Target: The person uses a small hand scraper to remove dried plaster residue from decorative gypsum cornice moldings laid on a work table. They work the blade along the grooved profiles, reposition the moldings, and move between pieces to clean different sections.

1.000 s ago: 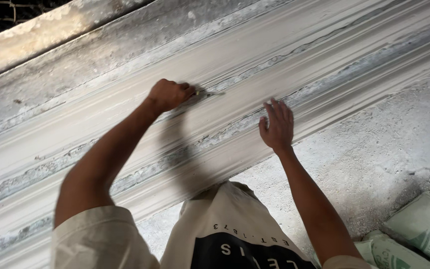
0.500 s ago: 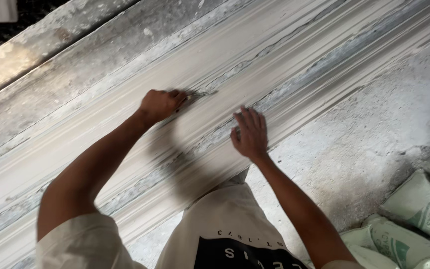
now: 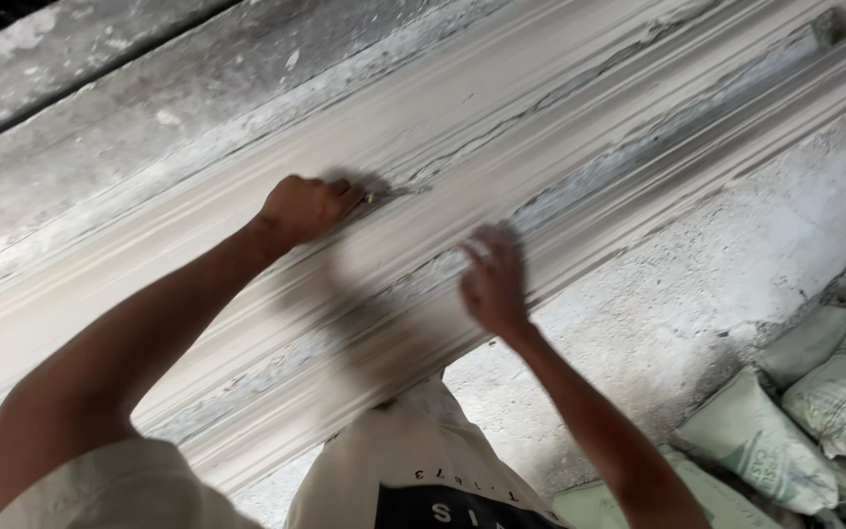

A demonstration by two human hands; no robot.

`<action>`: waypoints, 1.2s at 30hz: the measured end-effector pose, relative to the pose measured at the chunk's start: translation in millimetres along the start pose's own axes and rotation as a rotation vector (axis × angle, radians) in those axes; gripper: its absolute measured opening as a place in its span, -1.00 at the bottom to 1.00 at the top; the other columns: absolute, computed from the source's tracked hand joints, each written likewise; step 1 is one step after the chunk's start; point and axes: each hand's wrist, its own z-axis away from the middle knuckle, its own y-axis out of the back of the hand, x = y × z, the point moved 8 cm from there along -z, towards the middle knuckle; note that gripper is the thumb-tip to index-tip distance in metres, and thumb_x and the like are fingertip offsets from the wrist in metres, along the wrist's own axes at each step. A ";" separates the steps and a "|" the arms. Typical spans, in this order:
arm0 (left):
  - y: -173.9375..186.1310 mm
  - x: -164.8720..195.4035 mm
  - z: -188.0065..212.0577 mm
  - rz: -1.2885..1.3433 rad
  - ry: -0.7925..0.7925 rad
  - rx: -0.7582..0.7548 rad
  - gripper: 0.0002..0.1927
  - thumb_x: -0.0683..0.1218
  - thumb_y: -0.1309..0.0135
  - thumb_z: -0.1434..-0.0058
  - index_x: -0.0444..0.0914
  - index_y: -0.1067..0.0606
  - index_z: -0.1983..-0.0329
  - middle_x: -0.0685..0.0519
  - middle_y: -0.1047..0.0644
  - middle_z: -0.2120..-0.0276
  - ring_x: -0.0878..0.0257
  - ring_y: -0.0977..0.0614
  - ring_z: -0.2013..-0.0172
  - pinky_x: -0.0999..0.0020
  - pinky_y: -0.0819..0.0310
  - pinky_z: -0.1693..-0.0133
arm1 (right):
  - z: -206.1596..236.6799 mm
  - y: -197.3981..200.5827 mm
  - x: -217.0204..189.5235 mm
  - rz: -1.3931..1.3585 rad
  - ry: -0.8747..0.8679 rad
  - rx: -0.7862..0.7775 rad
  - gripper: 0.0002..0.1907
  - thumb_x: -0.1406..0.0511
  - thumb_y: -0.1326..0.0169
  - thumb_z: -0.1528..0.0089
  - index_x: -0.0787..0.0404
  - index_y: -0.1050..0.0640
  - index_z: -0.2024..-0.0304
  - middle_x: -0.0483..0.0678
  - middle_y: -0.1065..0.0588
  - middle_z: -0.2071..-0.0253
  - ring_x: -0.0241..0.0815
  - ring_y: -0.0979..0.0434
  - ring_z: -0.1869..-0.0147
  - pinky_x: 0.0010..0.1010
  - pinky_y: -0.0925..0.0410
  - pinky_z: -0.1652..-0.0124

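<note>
Plaster moulding [image 3: 560, 127]: long ribbed strip, long axis running lower left to upper right. Left hand [image 3: 307, 206]: fisted on a small tool [image 3: 392, 191], tip pointing right along a groove. Right hand [image 3: 492, 284]: blurred, fingers loosely open, on moulding's lower edge. Sacks [image 3: 815, 402]: lower right.

Pale green sacks [image 3: 805, 411] heaped lower right

2 hands [image 3: 310, 208], 1 plaster moulding [image 3: 560, 147], 4 sacks [image 3: 756, 441].

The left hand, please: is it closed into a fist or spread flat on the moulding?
Closed: the left hand is curled into a fist against the plaster moulding.
</note>
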 end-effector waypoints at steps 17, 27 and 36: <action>46.6 35.0 -179.0 -0.017 -0.008 0.008 -0.65 -0.08 0.10 -0.36 -0.20 -0.43 -0.18 0.01 -0.60 0.14 0.06 -0.71 0.38 0.14 -0.60 0.48 | -43.7 127.6 253.4 0.067 -0.140 0.050 -0.58 0.38 -0.03 -0.33 0.29 -0.41 -0.26 0.20 -0.33 -0.33 0.31 -0.19 -0.51 0.13 -0.14 -0.41; 66.7 67.5 -276.6 -0.042 0.113 -0.012 -0.68 -0.06 0.10 -0.37 -0.09 -0.46 -0.16 0.07 -0.61 0.12 0.07 -0.72 0.40 0.10 -0.60 0.51 | -139.9 167.2 397.7 0.085 0.055 0.052 -0.56 0.34 -0.02 -0.37 0.28 -0.41 -0.30 0.22 -0.31 -0.37 0.35 -0.16 -0.50 0.18 -0.11 -0.39; 82.4 103.9 -288.2 -0.103 0.449 0.030 -0.83 -0.02 0.05 -0.42 -0.10 -0.54 0.07 0.13 -0.63 0.29 0.14 -0.70 0.39 0.17 -0.58 0.43 | -209.0 184.8 447.1 0.151 0.256 -0.114 -0.56 0.23 -0.04 -0.33 0.19 -0.44 -0.26 0.05 -0.39 -0.25 0.08 -0.27 -0.42 0.17 -0.03 -0.37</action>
